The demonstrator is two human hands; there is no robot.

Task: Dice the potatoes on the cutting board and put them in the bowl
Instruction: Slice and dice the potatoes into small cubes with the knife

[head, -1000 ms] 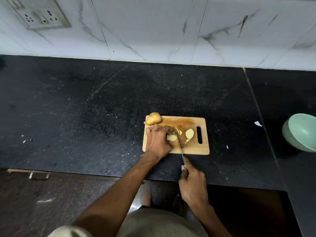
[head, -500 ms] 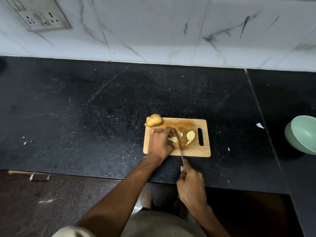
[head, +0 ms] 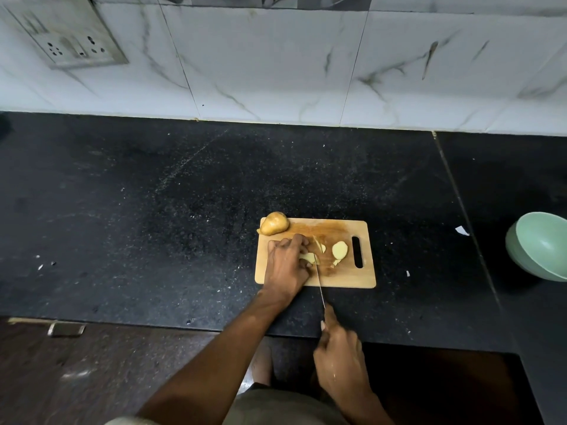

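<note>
Slicing step in hand. My left hand (head: pixel 287 262) grip curls over potato piece (head: pixel 307 257) on cutting board (head: pixel 343 279); right hand (head: pixel 340 357) grip wraps knife (head: pixel 319 279), blade beside fingertips. Whole potato (head: pixel 274 223) waits at far-left corner. Bowl (head: pixel 543 245) well apart, right on desk (head: pixel 153 225). Next, I judge: cross-cut slices (head: pixel 340 250), keep fingers tucked.

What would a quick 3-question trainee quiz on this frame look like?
1. True or false: the green bowl already holds potato pieces.
2. Which hand grips the knife? A) left B) right
3. Fill in: the whole potato sits at the cutting board's far-____ corner.

Key: 1 false, its visible interior is bare. 2 B, the right hand; the left hand holds the potato piece being cut. 3 left.
</note>
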